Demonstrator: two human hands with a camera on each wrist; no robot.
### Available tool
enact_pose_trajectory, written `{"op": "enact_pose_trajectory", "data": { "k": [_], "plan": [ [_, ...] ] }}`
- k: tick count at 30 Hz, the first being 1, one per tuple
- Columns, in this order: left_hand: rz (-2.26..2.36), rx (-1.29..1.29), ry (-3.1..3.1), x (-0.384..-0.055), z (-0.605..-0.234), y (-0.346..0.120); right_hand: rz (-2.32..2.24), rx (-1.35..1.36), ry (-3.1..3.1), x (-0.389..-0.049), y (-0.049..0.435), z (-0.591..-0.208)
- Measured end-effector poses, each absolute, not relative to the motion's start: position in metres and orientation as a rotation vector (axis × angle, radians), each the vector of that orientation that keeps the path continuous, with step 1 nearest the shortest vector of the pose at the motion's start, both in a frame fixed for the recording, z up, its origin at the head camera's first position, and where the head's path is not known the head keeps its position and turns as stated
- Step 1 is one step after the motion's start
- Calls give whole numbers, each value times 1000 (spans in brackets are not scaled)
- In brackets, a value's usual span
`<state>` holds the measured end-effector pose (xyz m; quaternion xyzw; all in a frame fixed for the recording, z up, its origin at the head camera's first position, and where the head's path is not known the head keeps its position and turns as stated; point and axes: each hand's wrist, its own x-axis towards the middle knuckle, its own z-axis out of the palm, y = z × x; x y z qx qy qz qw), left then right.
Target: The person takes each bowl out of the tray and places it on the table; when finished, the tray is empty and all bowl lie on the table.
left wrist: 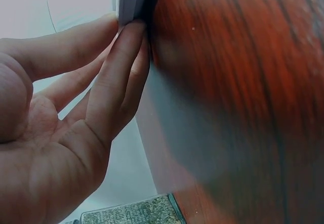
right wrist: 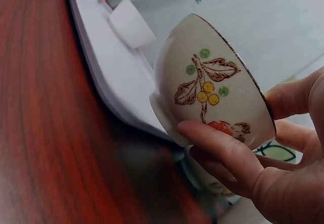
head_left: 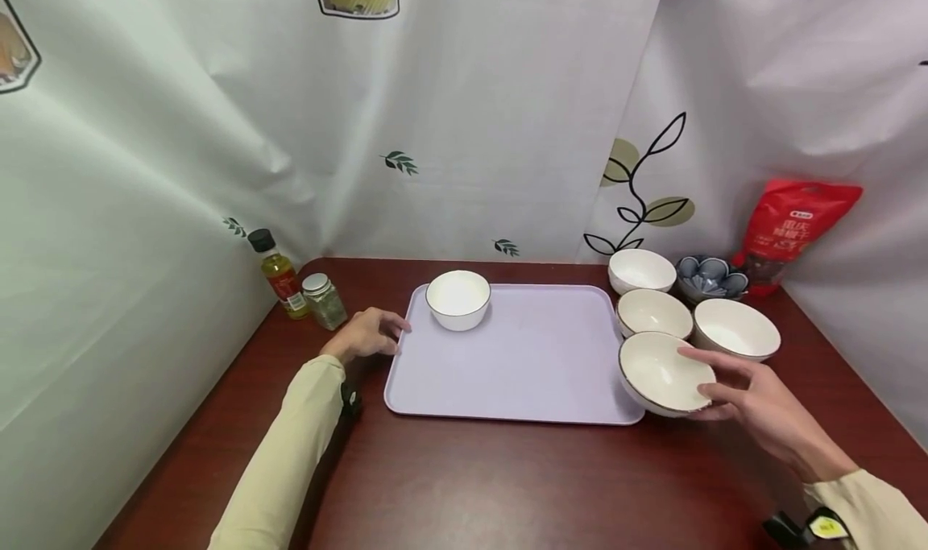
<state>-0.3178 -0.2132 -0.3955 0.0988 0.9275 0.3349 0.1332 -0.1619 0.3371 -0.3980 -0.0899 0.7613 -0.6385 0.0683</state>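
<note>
My right hand (head_left: 761, 401) holds a cream bowl (head_left: 661, 373), its fingers and thumb on the bowl's right side. In the right wrist view this bowl (right wrist: 212, 82) shows painted leaves, yellow and green berries and a brown rim. It overlaps the right edge of the lavender tray (head_left: 515, 373). My left hand (head_left: 368, 332) pinches the tray's left edge; in the left wrist view, thumb and fingers meet at the tray rim (left wrist: 130, 1). On the tray's back left part stands a white bowl (head_left: 458, 302) with a thin dark rim.
Right of the tray stand more bowls: a white one (head_left: 641, 270), a cream one (head_left: 654, 312), another white one (head_left: 735, 329) and a blue petal-patterned one (head_left: 710, 276). A red pouch (head_left: 793, 228) leans behind them. At the left are an oil bottle (head_left: 281, 276) and a spice jar (head_left: 325, 302).
</note>
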Motion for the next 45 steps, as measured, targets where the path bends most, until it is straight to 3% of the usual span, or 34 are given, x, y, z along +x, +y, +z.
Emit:
{"op": "enact_pose_trajectory", "data": {
  "k": [14, 32, 37, 45],
  "plan": [
    [977, 294, 2702, -318, -398, -215, -1986, -175, 2220, -159, 363, -417],
    [996, 270, 2678, -319, -393, -216, -1949, -286, 2105, -166, 372, -418],
    [986, 289, 2678, -319, -394, -216, -1674, -230, 2309, -166, 370, -402],
    [966, 305, 2684, -319, -396, -216, -738, -123, 3014, -175, 343, -347]
  ]
}}
